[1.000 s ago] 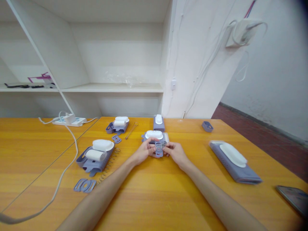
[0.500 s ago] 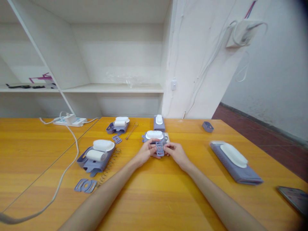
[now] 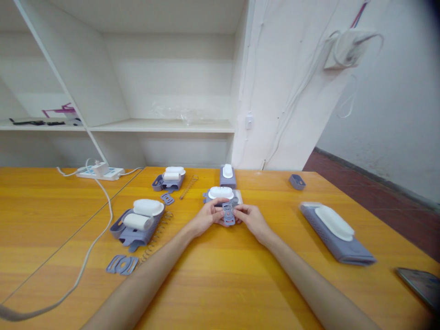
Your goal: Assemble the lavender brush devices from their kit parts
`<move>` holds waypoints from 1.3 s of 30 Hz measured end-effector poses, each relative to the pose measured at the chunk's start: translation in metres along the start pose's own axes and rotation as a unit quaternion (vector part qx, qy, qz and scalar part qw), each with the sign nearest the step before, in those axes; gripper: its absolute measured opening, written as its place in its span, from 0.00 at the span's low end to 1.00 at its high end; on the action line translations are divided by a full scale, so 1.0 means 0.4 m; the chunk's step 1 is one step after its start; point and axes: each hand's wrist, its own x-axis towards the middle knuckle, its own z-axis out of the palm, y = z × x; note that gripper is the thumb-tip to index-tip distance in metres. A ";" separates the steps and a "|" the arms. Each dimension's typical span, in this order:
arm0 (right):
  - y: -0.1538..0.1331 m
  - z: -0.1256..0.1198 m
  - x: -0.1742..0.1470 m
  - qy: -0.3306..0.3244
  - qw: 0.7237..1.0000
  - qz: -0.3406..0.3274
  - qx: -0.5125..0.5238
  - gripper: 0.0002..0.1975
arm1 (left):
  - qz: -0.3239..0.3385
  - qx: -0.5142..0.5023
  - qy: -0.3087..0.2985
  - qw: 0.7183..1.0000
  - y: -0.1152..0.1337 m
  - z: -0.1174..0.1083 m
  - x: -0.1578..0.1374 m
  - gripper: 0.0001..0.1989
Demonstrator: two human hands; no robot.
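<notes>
We saw 2 bare hands meeting above the middle of a wooden surface. The left hand had its grip closed on the left side of a grey slotted plate, thumb and fingers pinched together on it. The right hand sat at the plate's right edge, thumb and fingertips drawn near each other beside a blurred, thin piece; we could not tell which of the 2 they held.

Just behind the hands lay a grey case with a white oval top, partly hidden by the left fingers. Behind that we found a second grey case. Left of the arms sat an open case bearing a white cylinder, with a coil spring close to the left forearm and some flat slotted pieces. Well to the right rested a long grey case, a small grey cap and a phone cut off by the view's edge.
</notes>
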 end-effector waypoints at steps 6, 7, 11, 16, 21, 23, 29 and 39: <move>0.005 -0.008 0.003 -0.019 1.000 -0.003 0.005 0.12 | -0.015 0.003 -0.030 0.999 0.002 -0.002 -0.002 0.31; 0.008 -0.010 0.005 -0.023 1.000 -0.005 0.006 0.11 | -0.017 0.003 -0.032 0.999 0.001 -0.002 -0.002 0.31; 0.020 -0.012 0.009 -0.029 0.999 -0.012 0.007 0.11 | -0.028 0.000 -0.018 0.999 0.002 0.003 -0.001 0.32; 0.028 0.003 0.006 0.017 0.997 -0.053 -0.046 0.13 | -0.015 -0.021 0.029 0.999 0.012 0.014 -0.002 0.27; 0.023 0.003 0.005 0.035 0.997 -0.055 -0.049 0.15 | -0.014 -0.024 0.047 0.999 0.015 0.019 -0.003 0.25; 0.021 -0.008 0.010 0.055 0.996 -0.052 -0.044 0.17 | -0.008 -0.021 0.054 0.998 0.010 0.018 -0.001 0.26; 0.011 -0.111 0.074 0.228 0.949 -0.120 -0.184 0.21 | 0.002 -0.020 0.083 0.996 -0.002 0.012 0.008 0.26; -0.028 -0.437 0.242 0.271 0.803 0.083 -0.525 0.23 | 0.001 -0.024 0.101 0.995 -0.003 0.010 0.010 0.25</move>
